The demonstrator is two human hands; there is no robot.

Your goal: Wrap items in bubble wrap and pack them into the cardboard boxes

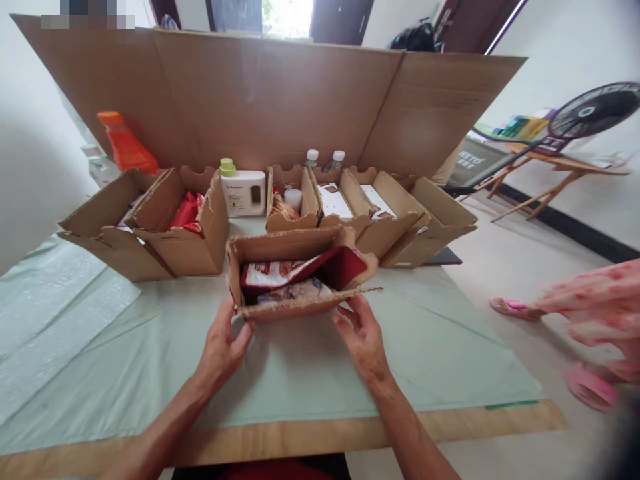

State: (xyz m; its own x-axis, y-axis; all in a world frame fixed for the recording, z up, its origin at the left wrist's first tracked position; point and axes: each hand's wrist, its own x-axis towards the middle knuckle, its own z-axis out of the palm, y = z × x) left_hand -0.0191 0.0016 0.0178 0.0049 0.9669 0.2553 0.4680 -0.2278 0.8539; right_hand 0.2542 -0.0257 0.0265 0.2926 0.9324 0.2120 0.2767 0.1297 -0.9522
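Nearest us, our left hand (pixel 223 350) and right hand (pixel 363 340) frame the small open cardboard box (pixel 295 273) at the middle of the desk (pixel 150 360), open fingers (pixel 240 337) touching its front corners without clamping. It looks light and stiff, with soft packets (pixel 280 273) inside; the side walls seem the best hold. Behind it stand more boxes (pixel 175 227), a white bottle (pixel 244 190) and a cardboard screen (pixel 260 93).

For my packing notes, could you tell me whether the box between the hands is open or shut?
Open: the box has its flaps up, showing packets inside.
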